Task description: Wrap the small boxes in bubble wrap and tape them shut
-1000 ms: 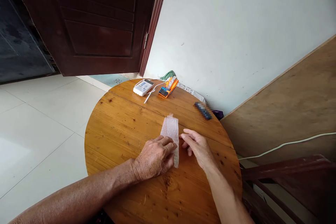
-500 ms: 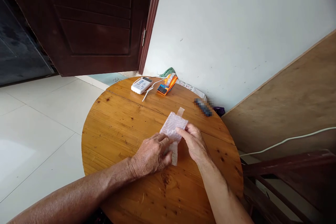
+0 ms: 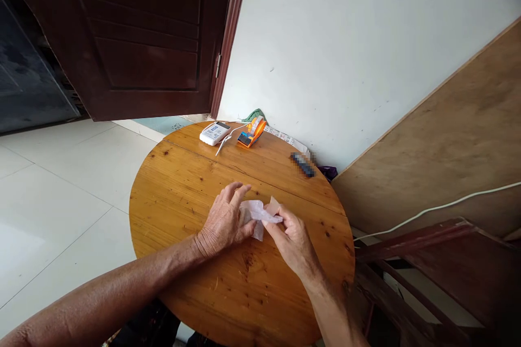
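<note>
A small piece of bubble wrap (image 3: 254, 209), whitish and translucent, is partly folded over near the middle of the round wooden table. My right hand (image 3: 293, 238) pinches its right edge between thumb and fingers and holds that part raised. A strip of clear tape (image 3: 272, 205) sticks up at this edge, beside my right fingers. On the left side, my left hand (image 3: 228, 217) rests against the wrap with its thumb near the lower flap. Its fingers are raised and spread apart. Whatever may lie inside the wrap is hidden.
Toward the back of the round table (image 3: 175, 195) lie a white device (image 3: 214, 133) with a white cable, an orange tape dispenser (image 3: 251, 133) and a dark blurred object (image 3: 303, 164). A white wall stands behind, and a dark wooden frame (image 3: 419, 238) is at the right.
The bubble wrap has gone from lying flat to being folded and lifted on the right by my right hand. My left fingers have risen off it and spread. The view has shifted slightly.
</note>
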`<state>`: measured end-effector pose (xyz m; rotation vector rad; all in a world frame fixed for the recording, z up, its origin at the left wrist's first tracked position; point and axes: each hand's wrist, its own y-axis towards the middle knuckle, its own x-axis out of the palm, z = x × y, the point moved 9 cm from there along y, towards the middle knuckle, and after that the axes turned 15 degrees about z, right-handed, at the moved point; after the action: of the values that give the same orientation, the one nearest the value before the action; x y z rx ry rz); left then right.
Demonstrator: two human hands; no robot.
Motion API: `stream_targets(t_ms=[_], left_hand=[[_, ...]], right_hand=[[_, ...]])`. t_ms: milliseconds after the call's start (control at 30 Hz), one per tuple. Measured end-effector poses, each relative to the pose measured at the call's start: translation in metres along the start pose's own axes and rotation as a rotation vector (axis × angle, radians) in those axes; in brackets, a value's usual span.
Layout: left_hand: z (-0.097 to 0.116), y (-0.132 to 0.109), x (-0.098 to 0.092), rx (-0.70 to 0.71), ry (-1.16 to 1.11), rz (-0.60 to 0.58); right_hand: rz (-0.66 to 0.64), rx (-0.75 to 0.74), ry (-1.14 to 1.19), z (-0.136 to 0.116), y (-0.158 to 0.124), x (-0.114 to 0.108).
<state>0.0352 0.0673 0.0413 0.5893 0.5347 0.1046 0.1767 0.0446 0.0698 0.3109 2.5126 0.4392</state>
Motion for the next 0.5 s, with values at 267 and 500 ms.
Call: stream_targets(t_ms=[267, 500], left_hand=[[0.009, -0.002, 0.012, 0.059, -0.085, -0.214], [0.018, -0.003, 0.003, 0.188, -0.257, -0.397]], right_hand=[[0.021, -0.286, -0.015, -0.007, -0.037, 0.003], [0.088, -0.394, -0.085, -0.003, -0.040, 0.007]])
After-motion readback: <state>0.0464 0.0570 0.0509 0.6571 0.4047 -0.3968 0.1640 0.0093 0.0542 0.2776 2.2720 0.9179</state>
